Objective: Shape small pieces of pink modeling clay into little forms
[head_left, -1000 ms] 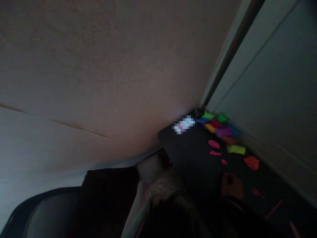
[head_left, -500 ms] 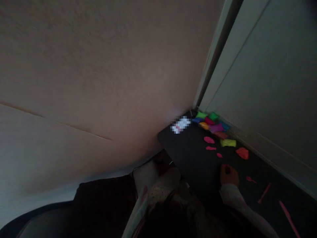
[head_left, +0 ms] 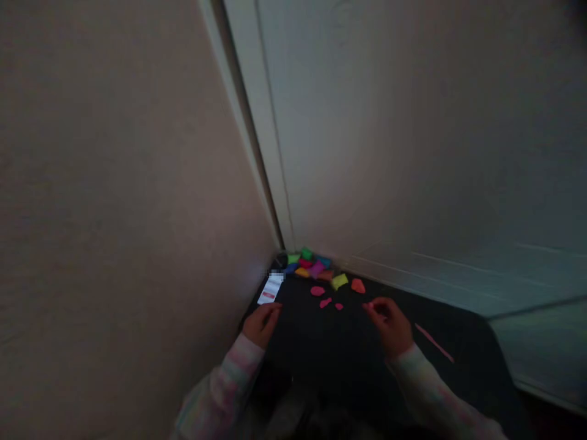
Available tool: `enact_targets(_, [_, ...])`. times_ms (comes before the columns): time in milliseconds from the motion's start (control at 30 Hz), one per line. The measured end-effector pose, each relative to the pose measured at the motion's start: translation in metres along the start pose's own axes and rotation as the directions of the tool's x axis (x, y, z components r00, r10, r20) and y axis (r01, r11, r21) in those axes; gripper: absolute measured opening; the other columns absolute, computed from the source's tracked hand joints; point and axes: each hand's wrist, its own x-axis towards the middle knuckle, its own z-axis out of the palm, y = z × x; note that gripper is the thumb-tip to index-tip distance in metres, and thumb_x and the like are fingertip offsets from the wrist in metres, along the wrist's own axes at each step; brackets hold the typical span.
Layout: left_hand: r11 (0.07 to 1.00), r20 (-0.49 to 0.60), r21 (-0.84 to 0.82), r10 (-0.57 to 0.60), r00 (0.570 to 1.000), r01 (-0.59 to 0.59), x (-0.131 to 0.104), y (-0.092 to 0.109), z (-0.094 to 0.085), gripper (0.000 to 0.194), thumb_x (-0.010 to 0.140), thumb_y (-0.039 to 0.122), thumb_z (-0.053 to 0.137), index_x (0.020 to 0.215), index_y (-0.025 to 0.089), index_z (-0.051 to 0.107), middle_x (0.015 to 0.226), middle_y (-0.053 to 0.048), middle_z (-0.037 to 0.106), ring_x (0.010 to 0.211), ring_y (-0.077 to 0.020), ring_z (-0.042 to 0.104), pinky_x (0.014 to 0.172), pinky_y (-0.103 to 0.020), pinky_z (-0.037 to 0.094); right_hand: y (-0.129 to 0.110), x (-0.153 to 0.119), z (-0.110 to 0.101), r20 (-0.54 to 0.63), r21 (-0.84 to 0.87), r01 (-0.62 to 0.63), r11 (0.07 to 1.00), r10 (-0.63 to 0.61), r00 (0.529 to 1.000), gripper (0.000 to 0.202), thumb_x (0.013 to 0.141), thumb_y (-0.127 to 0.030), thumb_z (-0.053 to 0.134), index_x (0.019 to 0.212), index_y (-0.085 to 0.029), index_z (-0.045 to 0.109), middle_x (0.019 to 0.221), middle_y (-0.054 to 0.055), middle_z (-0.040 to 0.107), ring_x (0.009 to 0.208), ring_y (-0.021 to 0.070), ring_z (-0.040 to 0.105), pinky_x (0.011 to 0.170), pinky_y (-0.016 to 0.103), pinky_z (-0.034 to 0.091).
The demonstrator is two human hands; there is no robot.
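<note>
My left hand is raised over the near-left part of the dark table, just below a lit phone. Its thumb and fingers come together; anything between them is too dim to make out. On the right, my right hand makes a pinch, with perhaps a small reddish bit at the fingertips. Between the hands and farther back lie flat pink pieces that look like modelling clay: a rounded one, a narrow one and a small one. A long pink plastic tool lies right of my right hand.
Coloured packets are heaped in the far corner, with a yellow packet and an orange-red piece beside them. A plain wall borders the table on the left, a pale panel behind. The light is dim.
The view has swung right, bringing the table toward the middle. My left hand has come up over the table from below. My right hand has changed from a loose curl to a pinch.
</note>
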Motion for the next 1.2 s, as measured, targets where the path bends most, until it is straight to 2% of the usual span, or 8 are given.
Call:
enact_targets(100, [0.959,0.246,-0.206,0.245,0.938,-0.196,0.050,0.065,0.022,0.031,0.083,0.044,0.052,0.086,0.017,0.068,0.089,-0.008,0.069,0.086,-0.0201,0.062,0.082,-0.035,0.048,-0.055,0.002,-0.032,-0.102,0.009,0.179,0.984,-0.177,0.979,0.023,0.083,-0.040,0.055,0.081,-0.018,0.061,0.080,0.005,0.064,0.076,0.0186,0.062,0.071,0.035,0.053])
enact_targets(233, [0.867,0.457,-0.430,0.451,0.767,-0.254,0.067,0.133,0.030,0.046,0.083,0.053,0.043,0.082,0.016,0.070,0.079,-0.007,0.070,0.080,-0.0207,0.062,0.076,-0.032,0.047,-0.122,0.000,-0.056,-0.187,-0.045,0.373,0.927,-0.375,0.908,0.016,0.084,-0.030,0.053,0.095,-0.024,0.064,0.094,0.006,0.067,0.092,0.0193,0.062,0.080,0.034,0.053])
enact_targets(333, [0.835,0.544,-0.504,0.506,0.669,-0.221,0.069,0.151,0.024,0.055,0.082,0.058,0.039,0.062,0.014,0.066,0.060,-0.004,0.061,0.063,-0.0162,0.054,0.064,-0.029,0.044,-0.154,-0.003,-0.059,-0.252,-0.150,0.478,0.866,-0.501,0.828,0.021,0.085,-0.020,0.051,0.102,-0.022,0.064,0.099,0.008,0.067,0.096,0.0182,0.061,0.081,0.032,0.053])
enact_targets(433, [0.827,0.583,-0.536,0.507,0.635,-0.169,0.071,0.154,0.018,0.054,0.080,0.059,0.044,0.054,0.013,0.060,0.054,-0.001,0.051,0.056,-0.0128,0.044,0.058,-0.027,0.038,-0.168,-0.006,-0.060,-0.281,-0.288,0.529,0.798,-0.598,0.750,0.025,0.085,-0.014,0.049,0.106,-0.016,0.061,0.098,0.011,0.066,0.094,0.0181,0.060,0.078,0.031,0.054])
enact_targets(600, [0.816,0.574,-0.570,0.480,0.663,-0.097,0.059,0.163,0.016,0.044,0.079,0.047,0.054,0.050,0.014,0.057,0.054,0.000,0.049,0.056,-0.0121,0.041,0.057,-0.026,0.035,-0.169,-0.016,-0.066,-0.261,-0.335,0.563,0.756,-0.648,0.716,0.028,0.085,-0.012,0.050,0.111,-0.017,0.059,0.098,0.010,0.066,0.093,0.0189,0.061,0.077,0.033,0.055])
enact_targets(833, [0.765,0.513,-0.642,0.472,0.717,-0.045,0.033,0.177,0.014,0.030,0.080,0.032,0.055,0.057,0.016,0.067,0.058,-0.002,0.060,0.060,-0.0139,0.051,0.066,-0.026,0.042,-0.170,-0.032,-0.078,-0.286,-0.253,0.540,0.803,-0.595,0.751,0.027,0.083,-0.014,0.053,0.109,-0.020,0.058,0.093,0.009,0.068,0.088,0.0183,0.064,0.076,0.031,0.056])
enact_targets(1000, [0.644,0.520,-0.746,0.407,0.751,0.169,0.031,0.168,0.017,0.023,0.076,0.037,0.064,0.079,0.016,0.074,0.071,-0.006,0.070,0.067,-0.0164,0.061,0.068,-0.028,0.046,-0.169,-0.037,-0.079,-0.316,-0.201,0.519,0.831,-0.557,0.768,0.026,0.083,-0.014,0.053,0.109,-0.019,0.056,0.099,0.008,0.066,0.095,0.0156,0.061,0.085,0.026,0.053])
enact_targets(1200, [0.585,0.502,-0.776,0.349,0.791,0.234,0.036,0.155,0.014,0.020,0.061,0.034,0.078,0.068,0.018,0.071,0.066,-0.001,0.069,0.066,-0.0119,0.061,0.066,-0.023,0.046,-0.169,-0.033,-0.071,-0.291,-0.155,0.562,0.812,-0.581,0.760,0.028,0.082,-0.013,0.053,0.110,-0.018,0.054,0.101,0.008,0.063,0.099,0.0126,0.058,0.093,0.023,0.046])
